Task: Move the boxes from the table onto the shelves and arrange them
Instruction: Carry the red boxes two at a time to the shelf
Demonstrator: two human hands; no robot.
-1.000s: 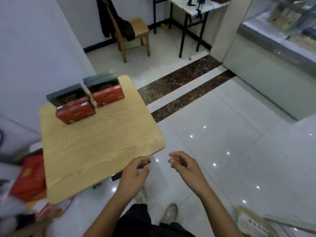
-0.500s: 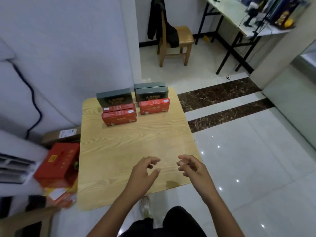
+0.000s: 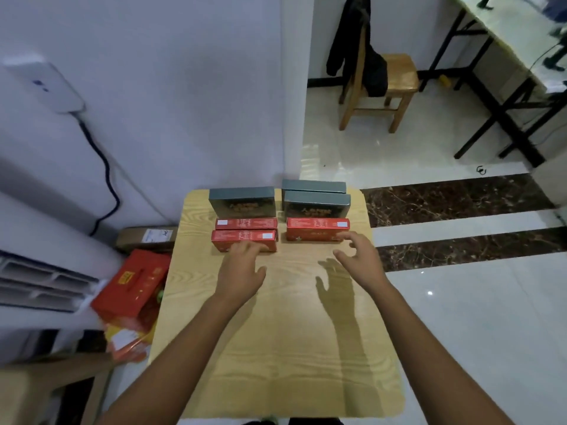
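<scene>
Left hand (image 3: 242, 271) and right hand (image 3: 362, 260) are hovering spread and empty by the red boxes (image 3: 310, 234); those are looking light, stiff card, best pinched across their long faces.

A second ago we hold both hands close together, fingers loosely curled, off the near corner of the table (image 3: 276, 348). Now our arms reach along it and the hands are well apart at the row of boxes on the far side. Our left hand (image 3: 242, 271) now lies with straightened fingers at the front of the nearest left red box (image 3: 244, 237), while our right hand (image 3: 359, 256) is above the table with fingers spread by the right end of the right red box (image 3: 316, 230), though we cannot tell if it touches. Our view swings from the floor to face the table squarely.
</scene>
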